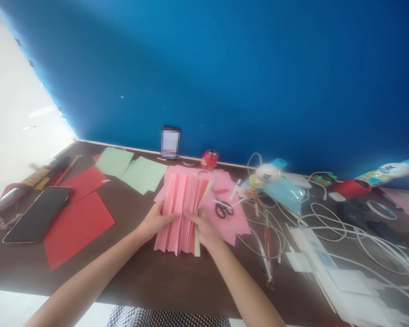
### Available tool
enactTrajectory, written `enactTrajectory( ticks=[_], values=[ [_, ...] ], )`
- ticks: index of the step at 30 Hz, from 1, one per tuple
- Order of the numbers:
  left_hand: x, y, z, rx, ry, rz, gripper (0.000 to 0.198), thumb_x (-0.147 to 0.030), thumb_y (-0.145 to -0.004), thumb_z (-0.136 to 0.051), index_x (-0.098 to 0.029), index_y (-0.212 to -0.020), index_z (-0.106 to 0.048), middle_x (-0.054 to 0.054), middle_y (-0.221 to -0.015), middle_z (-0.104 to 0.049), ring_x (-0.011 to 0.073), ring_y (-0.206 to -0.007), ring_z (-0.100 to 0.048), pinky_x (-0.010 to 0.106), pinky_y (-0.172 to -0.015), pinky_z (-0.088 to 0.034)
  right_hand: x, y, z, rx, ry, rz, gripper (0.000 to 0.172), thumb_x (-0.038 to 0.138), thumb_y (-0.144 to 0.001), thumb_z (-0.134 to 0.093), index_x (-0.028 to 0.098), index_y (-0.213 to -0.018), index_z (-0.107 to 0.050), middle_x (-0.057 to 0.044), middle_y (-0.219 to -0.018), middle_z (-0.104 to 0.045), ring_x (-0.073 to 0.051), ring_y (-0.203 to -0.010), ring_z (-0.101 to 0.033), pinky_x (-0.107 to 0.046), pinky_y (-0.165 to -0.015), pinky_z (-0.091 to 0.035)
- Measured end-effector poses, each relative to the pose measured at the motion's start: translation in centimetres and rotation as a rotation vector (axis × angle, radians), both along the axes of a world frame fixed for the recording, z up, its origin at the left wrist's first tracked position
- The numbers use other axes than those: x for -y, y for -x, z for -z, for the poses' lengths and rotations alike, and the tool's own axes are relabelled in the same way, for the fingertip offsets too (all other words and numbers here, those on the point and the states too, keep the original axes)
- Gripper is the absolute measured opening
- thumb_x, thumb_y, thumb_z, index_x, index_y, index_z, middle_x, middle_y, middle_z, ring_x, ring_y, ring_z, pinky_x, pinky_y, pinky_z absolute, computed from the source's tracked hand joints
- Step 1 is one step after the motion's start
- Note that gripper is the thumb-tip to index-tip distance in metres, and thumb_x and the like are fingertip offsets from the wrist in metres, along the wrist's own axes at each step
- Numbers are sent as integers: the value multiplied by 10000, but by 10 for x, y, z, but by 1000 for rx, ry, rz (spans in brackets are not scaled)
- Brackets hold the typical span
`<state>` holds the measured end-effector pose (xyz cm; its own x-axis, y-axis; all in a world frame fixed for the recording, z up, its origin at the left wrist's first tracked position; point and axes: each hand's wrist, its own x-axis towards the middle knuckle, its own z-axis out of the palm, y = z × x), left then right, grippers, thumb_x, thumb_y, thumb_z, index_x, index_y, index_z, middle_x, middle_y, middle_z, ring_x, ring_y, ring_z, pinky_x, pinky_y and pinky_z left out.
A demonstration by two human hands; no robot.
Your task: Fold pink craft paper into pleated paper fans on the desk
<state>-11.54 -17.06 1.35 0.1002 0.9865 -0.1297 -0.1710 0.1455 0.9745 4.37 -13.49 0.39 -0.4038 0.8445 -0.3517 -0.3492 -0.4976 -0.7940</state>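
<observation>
Between my two hands stands a pink sheet of accordion-folded paper [179, 195], its pleats running up and down, with a pale green and red edge showing on the right. My left hand [156, 219] grips its left side, thumb across the front. On the right side my right hand [198, 222] pinches the pleats, thumb on the front and fingers hidden behind. Pink sheets [236, 227] lie spread on the desk behind and to the right of it. Dark-handled scissors [224, 210] rest on those sheets, close to my right hand.
Red sheets [80, 229], green sheets [145, 173] and a dark phone [39, 213] lie to the left. A red round container [210, 159] stands near the blue wall. Glue bottles [267, 173], tangled white cables [357, 227] and a power strip [315, 247] crowd the right.
</observation>
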Motion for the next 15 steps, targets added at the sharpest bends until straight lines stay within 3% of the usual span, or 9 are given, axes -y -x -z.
enactTrajectory(
  ticks=[7,15],
  values=[
    [-4,3,8,134,54,71,595,-299,-704,-682,-209,-1251,-465,117,-1158,-586,291,-995,-594,453,-831,-499,-5,-7,7,-85,19,-107,527,258,-549,-794,152,-1019,-581,-82,-933,-689,-274,-924,-636,-409,-826,-497],
    [-3,1,7,59,42,53,536,-245,-706,-657,-201,-1215,-497,103,-1159,-590,280,-1009,-587,415,-812,-514,-3,-6,6,-74,-21,-138,469,263,-594,-777,160,-1006,-577,-80,-986,-683,-259,-929,-637,-377,-812,-509]
  ],
)
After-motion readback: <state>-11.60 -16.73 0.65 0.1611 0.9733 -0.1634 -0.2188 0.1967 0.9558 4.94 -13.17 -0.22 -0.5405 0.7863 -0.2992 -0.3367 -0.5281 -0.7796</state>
